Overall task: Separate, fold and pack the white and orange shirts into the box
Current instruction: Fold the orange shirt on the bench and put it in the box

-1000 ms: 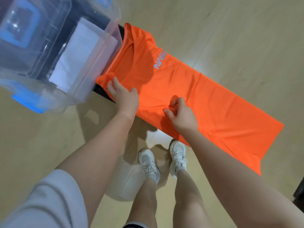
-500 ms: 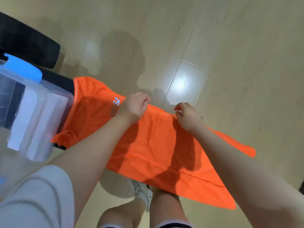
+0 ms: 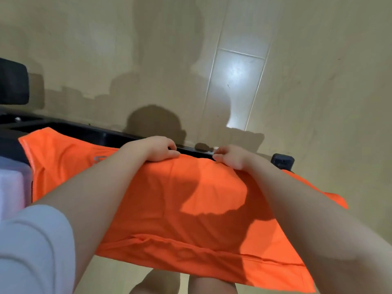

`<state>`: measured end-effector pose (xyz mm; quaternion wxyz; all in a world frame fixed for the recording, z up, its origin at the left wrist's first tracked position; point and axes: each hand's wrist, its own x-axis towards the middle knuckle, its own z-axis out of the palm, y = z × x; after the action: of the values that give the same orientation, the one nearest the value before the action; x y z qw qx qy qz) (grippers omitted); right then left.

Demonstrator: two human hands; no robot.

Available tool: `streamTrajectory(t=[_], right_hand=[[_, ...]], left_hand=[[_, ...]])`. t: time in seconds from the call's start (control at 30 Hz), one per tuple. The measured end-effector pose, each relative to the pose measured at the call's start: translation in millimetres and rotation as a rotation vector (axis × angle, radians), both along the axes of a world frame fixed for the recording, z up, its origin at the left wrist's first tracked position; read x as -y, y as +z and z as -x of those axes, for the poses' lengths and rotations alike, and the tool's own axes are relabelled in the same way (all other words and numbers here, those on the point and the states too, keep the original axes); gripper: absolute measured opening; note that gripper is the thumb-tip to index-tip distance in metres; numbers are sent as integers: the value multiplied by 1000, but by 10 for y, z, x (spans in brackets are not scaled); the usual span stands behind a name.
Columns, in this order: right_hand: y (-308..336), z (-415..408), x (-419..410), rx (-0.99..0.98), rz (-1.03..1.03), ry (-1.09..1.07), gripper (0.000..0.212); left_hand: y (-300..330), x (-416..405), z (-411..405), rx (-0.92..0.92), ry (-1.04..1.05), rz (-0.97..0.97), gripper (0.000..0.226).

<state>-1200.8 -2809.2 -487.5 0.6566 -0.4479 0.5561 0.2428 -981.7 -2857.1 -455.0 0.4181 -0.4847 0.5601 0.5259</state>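
Observation:
The orange shirt (image 3: pixel 191 204) lies lengthwise on a narrow black bench (image 3: pixel 89 132), its collar end toward the left. My left hand (image 3: pixel 157 148) curls over the shirt's far long edge near the middle. My right hand (image 3: pixel 231 158) pinches the same far edge a little further right. The near long edge hangs over my knees. At the far left edge a pale, blurred corner of the clear plastic box (image 3: pixel 12 183) with white fabric inside shows; the rest of it is out of frame.
Beige tiled floor (image 3: pixel 318 81) lies beyond the bench, with a bright light reflection. A black padded block (image 3: pixel 12 81) stands at the upper left. The bench's black end cap (image 3: pixel 283 161) pokes out at the right. My grey sleeve fills the lower left corner.
Both hands went from the shirt's near edge across to its far edge and now grip it. My head has tilted forward, so the box has slid almost out of view on the left.

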Motion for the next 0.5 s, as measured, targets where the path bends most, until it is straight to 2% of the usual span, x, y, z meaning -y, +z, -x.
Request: streamTrajectory(t=[0.07, 0.17, 0.3, 0.5], right_hand=[[-6, 32, 20, 30, 9, 14, 29], [132, 54, 34, 75, 97, -80, 18], [553, 106, 112, 85, 483, -154, 8], [1144, 157, -99, -7, 855, 47, 15]], left_hand=[[-28, 20, -32, -4, 16, 17, 32], [51, 49, -66, -47, 70, 97, 22], [351, 116, -137, -121, 136, 203, 24], [917, 78, -123, -255, 82, 440, 16]])
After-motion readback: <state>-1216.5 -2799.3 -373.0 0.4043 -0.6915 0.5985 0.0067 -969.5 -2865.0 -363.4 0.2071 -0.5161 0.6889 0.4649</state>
